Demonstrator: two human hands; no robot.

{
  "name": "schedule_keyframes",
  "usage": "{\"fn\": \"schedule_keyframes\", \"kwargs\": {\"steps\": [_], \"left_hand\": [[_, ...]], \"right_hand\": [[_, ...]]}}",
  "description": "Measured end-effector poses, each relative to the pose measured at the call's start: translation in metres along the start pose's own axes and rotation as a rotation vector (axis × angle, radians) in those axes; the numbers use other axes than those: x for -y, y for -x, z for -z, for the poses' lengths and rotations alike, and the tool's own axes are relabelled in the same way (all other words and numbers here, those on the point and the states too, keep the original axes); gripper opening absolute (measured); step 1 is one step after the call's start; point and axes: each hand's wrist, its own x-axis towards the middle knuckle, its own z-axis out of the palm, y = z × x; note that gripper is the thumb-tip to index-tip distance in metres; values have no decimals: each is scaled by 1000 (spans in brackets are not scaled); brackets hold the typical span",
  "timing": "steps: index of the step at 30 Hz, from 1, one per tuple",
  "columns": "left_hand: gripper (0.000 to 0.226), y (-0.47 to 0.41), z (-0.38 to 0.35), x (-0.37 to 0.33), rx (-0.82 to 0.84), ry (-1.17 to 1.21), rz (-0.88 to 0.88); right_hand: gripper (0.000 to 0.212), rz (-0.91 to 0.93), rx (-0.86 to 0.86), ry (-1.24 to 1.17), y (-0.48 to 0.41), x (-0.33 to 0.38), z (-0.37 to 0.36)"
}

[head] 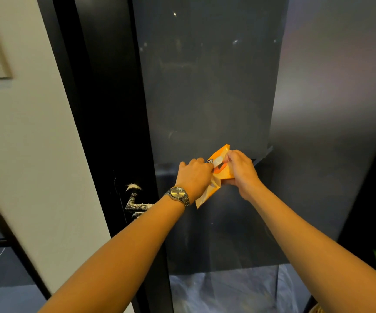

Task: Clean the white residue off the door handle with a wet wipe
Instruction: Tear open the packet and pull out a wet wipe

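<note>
Both hands meet at frame centre on an orange wet wipe packet [222, 170]. Right hand [242, 170] grips the packet's upper right side, thumb and fingers pinched at the flap near a white strip. Left hand [195, 175], wristwatch [178, 195] on the wrist, is closed on the packet's left side, fingers at the opening.

Step in hand, as I read it: opening the packet to draw a wipe. No wipe out yet; handle untouched.

Door handle [135, 203] sits lower left of the hands, on the black door frame [105, 132], still crusted with white residue [133, 187], partly hidden behind the left forearm.

Next move likely calls for one hand to hold the packet while the other pulls a sheet, then travels down-left.

Room: glass panel [205, 86] directly behind the hands; white wall [35, 154] close left of the handle, so wiping space is tight on that side. Open room to the right.
</note>
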Motion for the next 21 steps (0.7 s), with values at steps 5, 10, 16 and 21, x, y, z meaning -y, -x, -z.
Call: {"fn": "schedule_keyframes", "kwargs": {"steps": [5,10,16,21], "left_hand": [[23,-2,4,-3,-112,101,8],[24,-1,4,-6,-143,321,91],[13,-3,3,-18,-128,540,109],[14,-3,-3,-5,-121,611,126]], "right_hand": [[12,-2,2,-30,0,-5,9],[21,12,195,-261,5,-10,20],[21,-149,221,-364,13,-25,4],[43,-191,104,-375,7,-23,13]]}}
